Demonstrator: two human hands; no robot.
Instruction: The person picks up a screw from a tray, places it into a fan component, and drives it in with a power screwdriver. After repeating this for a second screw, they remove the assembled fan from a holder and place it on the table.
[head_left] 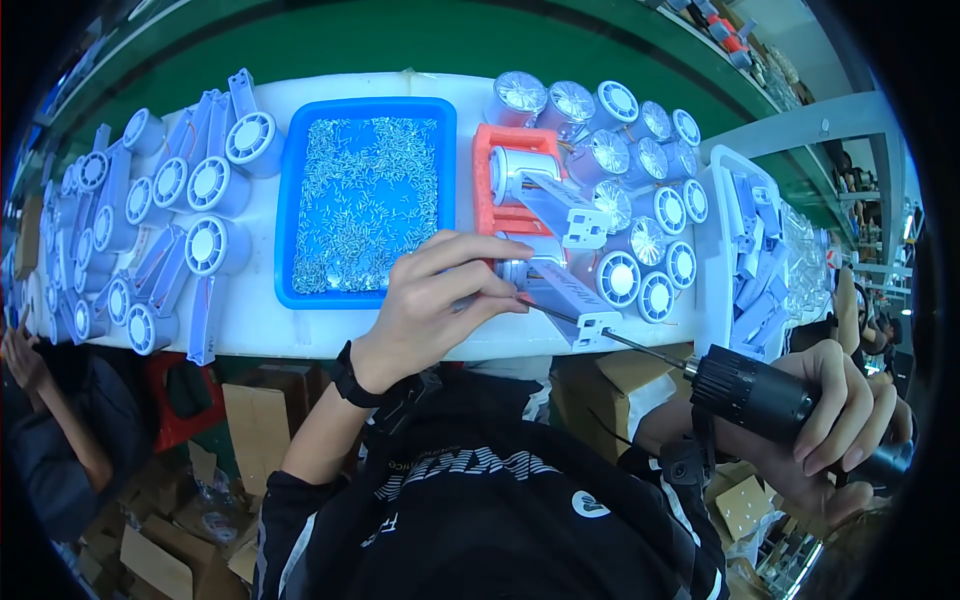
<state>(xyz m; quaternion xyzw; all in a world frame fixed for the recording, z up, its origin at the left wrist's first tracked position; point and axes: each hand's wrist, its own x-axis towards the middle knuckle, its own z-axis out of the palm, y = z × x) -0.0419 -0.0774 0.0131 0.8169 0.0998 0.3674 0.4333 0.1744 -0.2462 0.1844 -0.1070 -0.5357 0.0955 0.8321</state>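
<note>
My right hand (840, 410) is wrapped round a black electric screwdriver (755, 392), whose long thin bit (648, 350) runs leftward into the end of a white handle (572, 296). That handle belongs to a white round fan unit (530, 250) lying in a red-orange holder (482, 190). At the unit's near side, my left hand (435, 295) has its thumb and fingertips closed in a pinch; what is between them is too small to tell. Its index finger lies against the unit. A second fan unit (515, 170) with a handle sits in the holder's far slot.
A blue tray (284, 220) of small screws stands left of the holder. Several fan units with handles (215, 185) cover the table's left. More round fan units (620, 275) stand at right, beside a white bin (718, 250) of handle pieces. Another person's arm (65, 420) shows at far left.
</note>
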